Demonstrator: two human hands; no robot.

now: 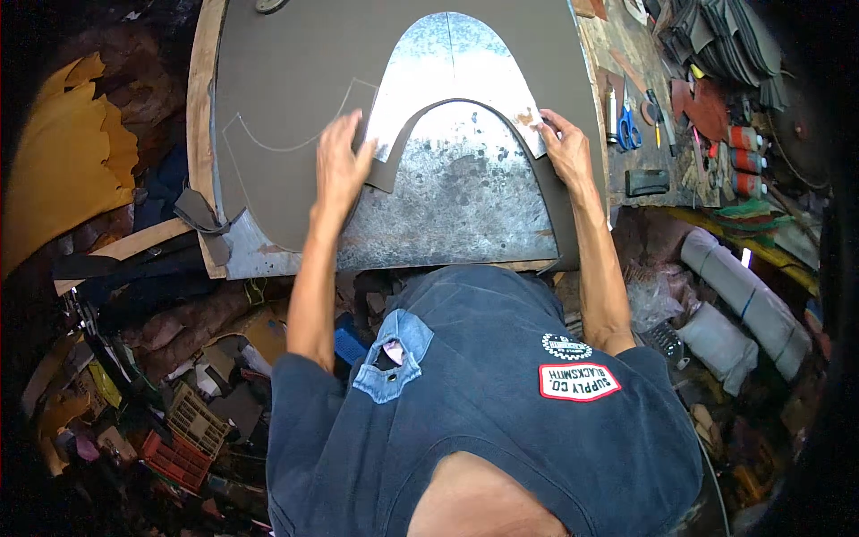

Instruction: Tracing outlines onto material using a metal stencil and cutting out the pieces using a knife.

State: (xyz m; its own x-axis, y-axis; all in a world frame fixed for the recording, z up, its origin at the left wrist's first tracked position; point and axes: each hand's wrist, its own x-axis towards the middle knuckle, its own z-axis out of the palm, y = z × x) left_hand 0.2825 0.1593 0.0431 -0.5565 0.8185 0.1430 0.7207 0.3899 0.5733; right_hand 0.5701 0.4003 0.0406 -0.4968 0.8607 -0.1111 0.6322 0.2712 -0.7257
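Navy T-shirt fabric (488,376) is nearest, and past it a stained metal bench plate (447,206) shows through an arched cutout in a dull brown sheet (295,89). Well apart, the left hand (340,166) is loosely open beside the left leg of a silver arch-shaped template (447,67) lying on that sheet, while the right hand (565,148) meets its right leg, pinching or merely resting, I cannot tell. Its rounded crown reaches farthest away.

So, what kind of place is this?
Probably a workshop for cutting leather or similar sheets: there's a yellow hide-like piece, a shiny curved template on a dark sheet, and blue scissors.
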